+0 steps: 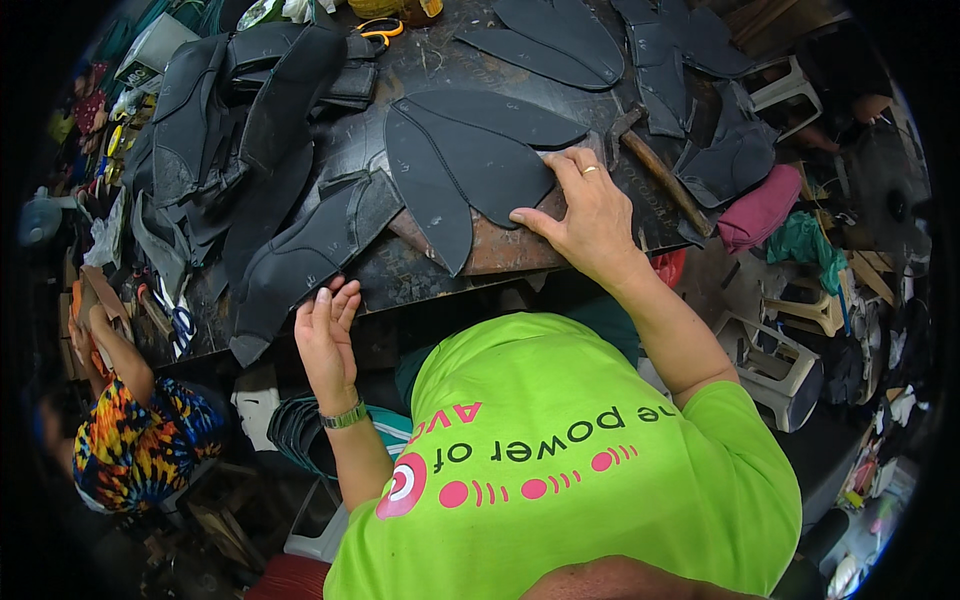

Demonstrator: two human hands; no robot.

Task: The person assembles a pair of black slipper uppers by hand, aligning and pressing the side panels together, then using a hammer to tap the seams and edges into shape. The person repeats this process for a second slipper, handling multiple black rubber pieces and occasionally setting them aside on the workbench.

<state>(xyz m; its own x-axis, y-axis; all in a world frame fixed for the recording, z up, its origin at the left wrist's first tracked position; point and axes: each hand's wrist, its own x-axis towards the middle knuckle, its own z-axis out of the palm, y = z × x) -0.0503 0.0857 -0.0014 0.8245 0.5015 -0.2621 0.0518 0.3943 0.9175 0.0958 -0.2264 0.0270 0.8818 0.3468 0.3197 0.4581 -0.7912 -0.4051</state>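
Note:
On the dark worktable (430, 290), a flat black shoe-upper piece (465, 160) with stitched seams lies spread out in leaf-like lobes. My right hand (590, 215) has its thumb and fingers on either side of one rounded lobe, holding it against the surface. Under this piece, a reddish-brown flat slab (510, 245) shows near the front edge. My left hand (330, 330) is at the table edge, its fingers loosely bent and apart. Its fingertips are beside the lower edge of another black shoe upper (315, 240), folded and joined; whether they touch is unclear.
A hammer (660, 180) lies right of my right hand. More black uppers (285, 100) are piled at the left, others (560, 40) at the back. Orange-handled scissors (380, 33) lie at the far edge. Another person (145, 430) works at lower left; plastic stools (770, 370) stand right.

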